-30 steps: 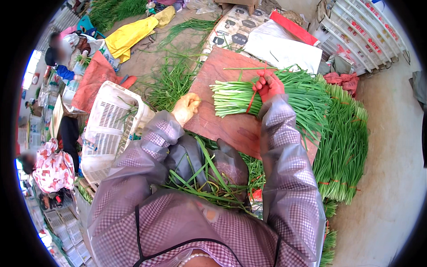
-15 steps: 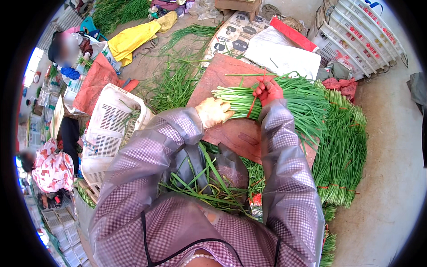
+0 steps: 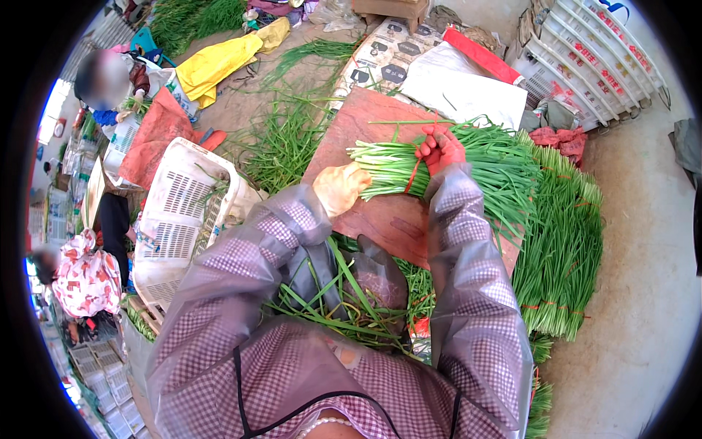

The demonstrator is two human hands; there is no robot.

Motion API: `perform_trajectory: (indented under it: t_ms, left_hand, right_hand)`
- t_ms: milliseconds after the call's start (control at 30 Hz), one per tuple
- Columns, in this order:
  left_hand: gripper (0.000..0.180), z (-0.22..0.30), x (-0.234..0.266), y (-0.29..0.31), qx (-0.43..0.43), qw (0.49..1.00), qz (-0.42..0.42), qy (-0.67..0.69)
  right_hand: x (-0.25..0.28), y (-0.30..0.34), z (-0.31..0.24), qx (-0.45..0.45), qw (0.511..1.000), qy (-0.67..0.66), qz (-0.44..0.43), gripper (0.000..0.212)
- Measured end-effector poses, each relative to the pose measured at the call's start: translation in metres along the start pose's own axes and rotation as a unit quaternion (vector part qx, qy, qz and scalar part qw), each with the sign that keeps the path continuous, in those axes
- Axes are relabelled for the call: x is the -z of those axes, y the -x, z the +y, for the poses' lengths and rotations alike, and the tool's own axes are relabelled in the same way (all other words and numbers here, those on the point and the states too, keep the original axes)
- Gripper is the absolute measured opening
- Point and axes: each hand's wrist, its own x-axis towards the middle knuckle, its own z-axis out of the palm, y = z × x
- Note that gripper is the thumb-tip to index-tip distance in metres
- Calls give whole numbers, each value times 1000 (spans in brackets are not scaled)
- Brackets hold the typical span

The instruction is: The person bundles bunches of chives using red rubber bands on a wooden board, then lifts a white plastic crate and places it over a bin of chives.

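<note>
A bunch of green chives lies across a reddish board, its pale stem ends to the left and its leaves spreading right. A red tie runs round its stems. My right hand, in a red glove, is closed over the top of the bunch, its fingertips pinched on the tie. My left hand, in a pale yellow glove, is curled closed beside the lower stem ends; what it holds, if anything, is hidden. Loose green leaves lie over my lap.
Tied chive bunches are stacked at the right of the board. A white plastic crate stands left, with loose chives on the floor beyond. More white crates lean at the back right. Another person sits far left.
My left hand has drawn a little left and down from the stem ends, and its fingers look more curled. My right hand and the bunch have stayed in place.
</note>
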Motion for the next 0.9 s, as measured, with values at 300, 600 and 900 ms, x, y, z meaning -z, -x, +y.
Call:
perform_trajectory:
  t_ms: [300, 600, 900]
  left_hand:
    - [21, -35, 3, 34, 427, 781, -26, 454]
    - [35, -14, 12, 2, 467, 739, -123, 470]
    - [14, -29, -2, 2, 358, 862, -200, 297]
  right_hand:
    - [-1, -1, 1, 5, 1000, 1, -5, 19]
    - [-4, 5, 1, 0, 1000, -2, 4, 17]
    - [1, 9, 0, 2, 1000, -9, -21, 17]
